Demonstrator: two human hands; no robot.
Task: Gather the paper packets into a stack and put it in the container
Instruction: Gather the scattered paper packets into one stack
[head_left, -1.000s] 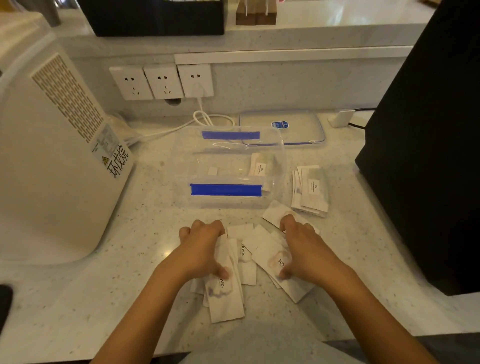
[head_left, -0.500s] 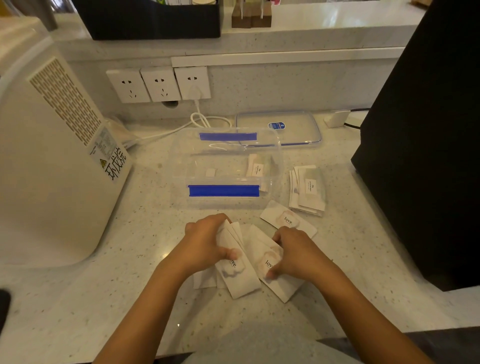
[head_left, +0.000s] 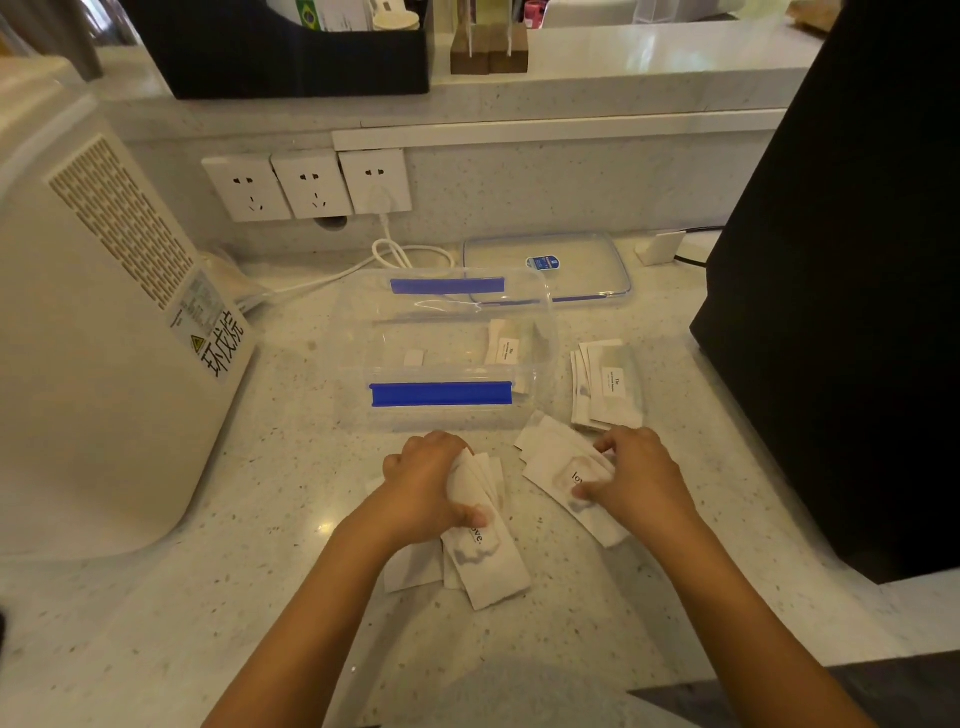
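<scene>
Nearest, the left hand (head_left: 434, 486) is closed round a fanned bunch of packets (head_left: 483, 540), thumb on top, fingers curled under; the top one reads "love". Loose ends splay out below the grip and rest on the counter (head_left: 270, 519). Just to the right, the right hand (head_left: 641, 480) has thumb and fingers part-closed over a second, smaller group (head_left: 563, 460), pinning it flat; whether it is lifted I cannot tell. The two groups lie near each other but apart.

Beyond the right hand, a third pile (head_left: 610, 387) lies untouched, just beside the container (head_left: 447, 348). The container is clear, open, with blue clips; a packet or two already lean inside at its right end. Its lid (head_left: 550, 267) lies behind it.

Assessment: packets appear light, thin and flexible, likely to slide over one another and fan out. Gripping across the middle of the long sides, after squaring the edges against the counter, should keep a stack together. A one-end hold risks drooping and spilling. Gathering is incomplete; three groups remain separate.
</scene>
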